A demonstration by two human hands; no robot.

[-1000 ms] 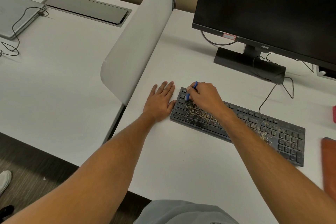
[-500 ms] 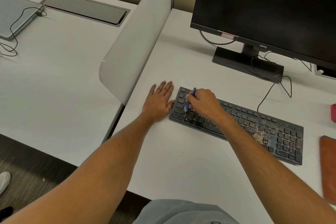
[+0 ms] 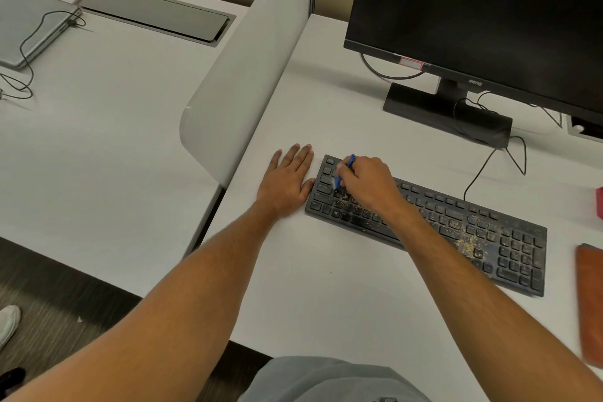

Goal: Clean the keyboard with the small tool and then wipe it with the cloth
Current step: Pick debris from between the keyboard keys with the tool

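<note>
- Head view: the left hand (image 3: 287, 180) lies flat, fingers straight, on the desk (image 3: 326, 287), thumb against the keyboard (image 3: 424, 222), probably bracing it against sliding.
- Right hand (image 3: 368, 181) pinches the small blue tool (image 3: 342, 174), tip on the crumb-strewn left-end keys.
- Rightward, more crumbs sit before the number pad.
- Orange cloth (image 3: 589, 303) lies at the right edge, likely kept for wiping.
- Beyond stands the monitor (image 3: 489, 10).

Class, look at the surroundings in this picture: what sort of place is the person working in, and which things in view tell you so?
Most likely an office with shared desks. A white divider panel separates two white desks, a large dark monitor stands behind the keyboard, and a closed laptop with a cable lies on the neighbouring desk.
</note>
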